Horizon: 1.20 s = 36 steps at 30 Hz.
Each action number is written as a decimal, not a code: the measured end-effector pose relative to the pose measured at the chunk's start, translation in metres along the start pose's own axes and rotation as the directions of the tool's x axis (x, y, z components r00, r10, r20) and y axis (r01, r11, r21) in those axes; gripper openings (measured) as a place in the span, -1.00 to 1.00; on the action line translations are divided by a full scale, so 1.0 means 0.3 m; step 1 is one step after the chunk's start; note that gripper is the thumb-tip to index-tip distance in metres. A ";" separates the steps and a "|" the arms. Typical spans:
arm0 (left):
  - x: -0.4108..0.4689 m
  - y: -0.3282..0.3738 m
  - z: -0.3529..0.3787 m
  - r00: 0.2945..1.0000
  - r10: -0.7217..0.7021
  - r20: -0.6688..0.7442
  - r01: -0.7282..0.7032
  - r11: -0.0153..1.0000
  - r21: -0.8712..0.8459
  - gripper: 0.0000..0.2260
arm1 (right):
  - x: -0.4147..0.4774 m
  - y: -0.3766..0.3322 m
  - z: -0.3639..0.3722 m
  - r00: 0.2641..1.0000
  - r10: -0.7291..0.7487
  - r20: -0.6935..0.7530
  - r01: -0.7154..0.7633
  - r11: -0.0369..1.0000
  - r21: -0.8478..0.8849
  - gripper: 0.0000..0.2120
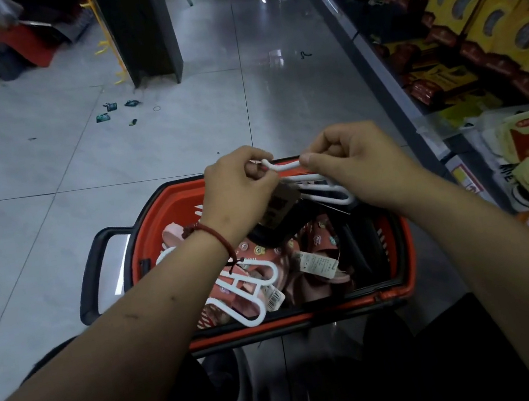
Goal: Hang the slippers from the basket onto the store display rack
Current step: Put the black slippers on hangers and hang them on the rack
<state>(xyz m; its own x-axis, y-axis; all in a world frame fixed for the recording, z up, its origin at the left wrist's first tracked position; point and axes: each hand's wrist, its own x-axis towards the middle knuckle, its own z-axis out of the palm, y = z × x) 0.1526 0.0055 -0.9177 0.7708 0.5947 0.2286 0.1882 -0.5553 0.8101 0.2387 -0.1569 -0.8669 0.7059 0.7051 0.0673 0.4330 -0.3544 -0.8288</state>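
You are holding a white hanger (285, 166) mid-frame, just above the basket (151, 218) of pink slippers (316, 251); left hand (236, 187) fingers are pinching its hook end, right hand (353, 160) fingers the stem beside; its long axis is running left-right; yellow pegs (103, 47), upper left, are lying nearer your left hand.

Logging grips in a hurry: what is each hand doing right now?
Left hand: pinching the white plastic slipper hanger.
Right hand: pinching the same hanger.
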 end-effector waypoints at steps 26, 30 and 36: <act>0.047 -0.036 -0.027 0.990 -0.069 0.122 0.061 0.996 0.070 -0.90 | 0.022 0.051 -0.022 0.990 -0.105 -0.089 0.081 0.967 -0.240 -0.90; 0.037 -0.035 -0.025 0.962 -0.075 0.262 0.048 0.993 0.108 -0.93 | 0.026 0.066 -0.026 0.960 0.100 -0.261 -0.074 0.991 0.107 -0.93; 0.013 -0.037 0.000 0.945 -0.011 0.326 -0.040 0.988 0.149 -0.89 | 0.008 -0.028 -0.011 0.961 -0.015 -0.275 0.114 0.931 0.347 -0.89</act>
<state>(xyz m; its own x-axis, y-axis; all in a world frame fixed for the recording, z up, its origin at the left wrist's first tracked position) 0.1535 0.0140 -0.9258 0.9251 0.3784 0.0313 0.2455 -0.6589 0.7111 0.2385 -0.1543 -0.8581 0.8264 0.5138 0.2302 0.2892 -0.0366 -0.9566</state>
